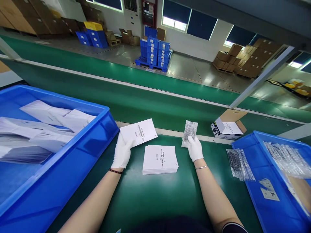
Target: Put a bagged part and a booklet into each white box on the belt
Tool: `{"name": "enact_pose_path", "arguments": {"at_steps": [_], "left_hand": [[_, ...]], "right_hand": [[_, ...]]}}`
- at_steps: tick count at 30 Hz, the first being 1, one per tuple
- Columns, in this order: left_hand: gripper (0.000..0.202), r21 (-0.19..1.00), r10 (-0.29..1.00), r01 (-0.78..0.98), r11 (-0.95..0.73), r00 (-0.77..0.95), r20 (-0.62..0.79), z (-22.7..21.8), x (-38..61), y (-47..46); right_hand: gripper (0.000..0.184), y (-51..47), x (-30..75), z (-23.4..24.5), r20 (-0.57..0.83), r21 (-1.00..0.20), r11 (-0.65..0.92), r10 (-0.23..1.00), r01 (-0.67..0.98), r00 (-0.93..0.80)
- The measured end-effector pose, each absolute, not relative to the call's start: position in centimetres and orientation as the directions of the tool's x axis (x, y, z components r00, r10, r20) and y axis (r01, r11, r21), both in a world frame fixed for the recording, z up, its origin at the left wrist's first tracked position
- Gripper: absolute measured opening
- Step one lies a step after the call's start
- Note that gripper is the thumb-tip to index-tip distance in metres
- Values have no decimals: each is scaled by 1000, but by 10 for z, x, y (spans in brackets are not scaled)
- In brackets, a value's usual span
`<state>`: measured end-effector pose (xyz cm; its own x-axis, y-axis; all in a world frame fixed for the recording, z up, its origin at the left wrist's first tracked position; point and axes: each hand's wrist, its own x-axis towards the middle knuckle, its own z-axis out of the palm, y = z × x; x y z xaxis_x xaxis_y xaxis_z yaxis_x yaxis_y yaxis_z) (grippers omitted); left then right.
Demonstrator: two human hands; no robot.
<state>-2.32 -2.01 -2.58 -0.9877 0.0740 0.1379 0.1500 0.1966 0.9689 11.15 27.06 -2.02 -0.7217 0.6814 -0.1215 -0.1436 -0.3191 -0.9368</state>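
My left hand, in a white glove, grips a white printed booklet by its lower left side. Between the two hands, a stack of the same booklets lies on the green work surface. My right hand, gloved too, pinches a clear bubble-wrap pouch near its lower end; what the pouch contains is hard to make out. Right of that hand, a small open carton has a white booklet in it. More bubble-wrap pouches, dark inside, rest against the right-hand bin.
A large blue bin with many booklets stands at left. At right, another blue bin holds bubble-wrap pouches. A grey metal post rises at the far right. Beyond the bench are stacked blue crates and cardboard boxes.
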Motion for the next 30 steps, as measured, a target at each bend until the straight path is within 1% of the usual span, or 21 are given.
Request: {"name": "enact_pose_path", "arguments": {"at_steps": [2,5,8,11,13,16,21,23,26,30], "left_hand": [[55,968,91,96,232,-993,77,-26,-24,-21],[45,954,47,-4,301,-999,-19,-26,-26,-21],[43,957,37,-10,289,-999,-22,-26,-27,-22],[42,959,26,6,282,-1000,-1,-24,-26,-23],[43,969,30,10,246,-1000,3,-23,-25,-24],[50,987,71,-17,162,-997,-28,-24,-24,-24],[50,996,76,-56,67,-995,-61,-20,-22,-21],[49,997,85,-68,37,-994,-71,-16,-20,-19],[47,998,96,-52,45,-994,-56,-11,-17,-19],[47,994,103,-34,101,-994,-44,-12,-17,-20]], "right_hand": [[58,273,111,-22,-97,-931,-323,666,-169,-740],[57,275,112,-22,-95,-913,-367,618,-179,-781],[57,273,113,-22,-107,-899,-408,559,-161,-822],[60,269,114,-21,-135,-906,-405,550,-122,-824],[61,268,115,-22,-157,-911,-401,545,-91,-824],[62,269,115,-24,-157,-919,-387,530,-74,-833],[62,274,116,-27,-97,-966,-249,588,-65,-803],[62,273,116,-27,-86,-965,-249,599,-83,-796],[60,272,117,-29,-104,-958,-275,593,-79,-799],[61,274,116,-34,-107,-964,-262,568,-55,-816]]}}
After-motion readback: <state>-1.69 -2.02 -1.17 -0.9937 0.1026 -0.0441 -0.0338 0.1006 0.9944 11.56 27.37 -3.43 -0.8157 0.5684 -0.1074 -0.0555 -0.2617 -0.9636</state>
